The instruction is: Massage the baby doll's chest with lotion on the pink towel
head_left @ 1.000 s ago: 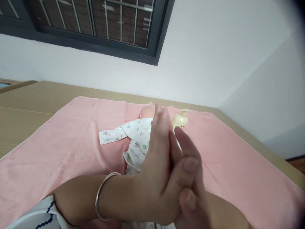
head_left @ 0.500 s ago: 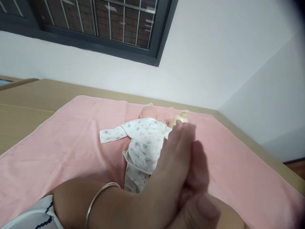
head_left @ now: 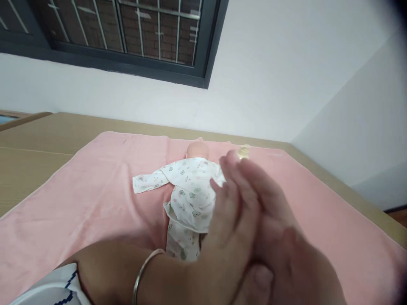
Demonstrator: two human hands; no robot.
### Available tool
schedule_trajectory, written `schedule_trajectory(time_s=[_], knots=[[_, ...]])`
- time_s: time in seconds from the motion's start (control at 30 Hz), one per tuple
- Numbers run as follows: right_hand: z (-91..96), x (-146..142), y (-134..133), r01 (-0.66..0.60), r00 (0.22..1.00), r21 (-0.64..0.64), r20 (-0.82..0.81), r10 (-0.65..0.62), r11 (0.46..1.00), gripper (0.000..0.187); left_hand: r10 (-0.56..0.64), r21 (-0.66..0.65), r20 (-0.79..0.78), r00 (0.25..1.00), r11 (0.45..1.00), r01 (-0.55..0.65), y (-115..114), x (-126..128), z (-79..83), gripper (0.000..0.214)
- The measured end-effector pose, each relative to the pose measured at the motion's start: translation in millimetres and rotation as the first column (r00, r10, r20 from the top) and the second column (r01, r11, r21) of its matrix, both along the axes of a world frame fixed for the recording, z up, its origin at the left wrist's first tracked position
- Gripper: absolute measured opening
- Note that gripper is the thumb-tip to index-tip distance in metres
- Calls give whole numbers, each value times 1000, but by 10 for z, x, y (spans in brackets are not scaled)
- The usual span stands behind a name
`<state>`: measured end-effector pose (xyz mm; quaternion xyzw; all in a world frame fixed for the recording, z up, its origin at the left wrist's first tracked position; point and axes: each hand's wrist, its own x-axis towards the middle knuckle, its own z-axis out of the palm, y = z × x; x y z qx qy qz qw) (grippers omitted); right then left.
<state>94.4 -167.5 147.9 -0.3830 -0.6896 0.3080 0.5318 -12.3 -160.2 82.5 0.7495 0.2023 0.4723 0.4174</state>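
My left hand point(head_left: 230, 224) and my right hand point(head_left: 280, 224) are pressed palm to palm in the lower middle of the view. Their fingers are stretched out and point away from me, with no object visible between them. A thin silver bangle point(head_left: 143, 269) circles my left wrist. Just beyond the hands lies a baby doll point(head_left: 193, 195) in a white printed outfit, one sleeve spread to the left. My hands cover its other arm and part of its lower body. Past my fingertips shows the top of a pale yellow bottle point(head_left: 243, 151), mostly hidden.
A pink blanket point(head_left: 104, 190) lies under the doll, spread over a wooden tabletop point(head_left: 34, 148). Behind the table rises a white wall point(head_left: 254, 84) with a dark-framed, barred window point(head_left: 127, 67). A second wall meets it at the right.
My hands have slid against each other; the right hand now shows more, at the right, with its fingers higher. The bottle is more covered. The doll stays in place.
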Motion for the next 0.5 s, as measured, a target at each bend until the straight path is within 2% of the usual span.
schedule_trajectory(time_s=[0.03,0.07,0.1,0.17,0.23,0.27,0.3,0.37,0.4,0.5], knots=[[22,52,85,9,1000,9,-14,-9,1000,46,-12,113,48,999,994,6,-38,51,-47,66],[28,98,194,30,999,22,-26,-29,999,46,-34,149,23,999,988,30,-46,91,-69,67],[16,138,324,66,997,48,-37,-65,997,48,-54,168,1,999,984,53,-13,116,-68,70],[-66,203,630,165,986,82,-15,-164,983,54,11,110,-33,999,994,-8,193,127,-19,71],[-219,256,967,255,963,96,64,-261,962,58,192,15,-46,980,981,-191,581,99,31,63],[-317,281,1134,280,949,71,130,-287,957,59,303,-31,-65,951,952,-306,825,76,36,59],[-424,305,1293,301,931,47,203,-304,952,59,419,-61,-99,903,903,-425,1082,49,20,57],[-647,355,1575,359,872,-2,359,-334,934,59,540,-95,-283,793,807,-583,1577,-15,-69,56],[-752,378,1690,389,831,-19,438,-342,921,60,538,-116,-391,747,776,-620,1785,-48,-135,57],[-986,411,1895,421,688,-10,656,-312,907,53,468,-74,-615,635,767,-637,2166,-131,-351,56]])
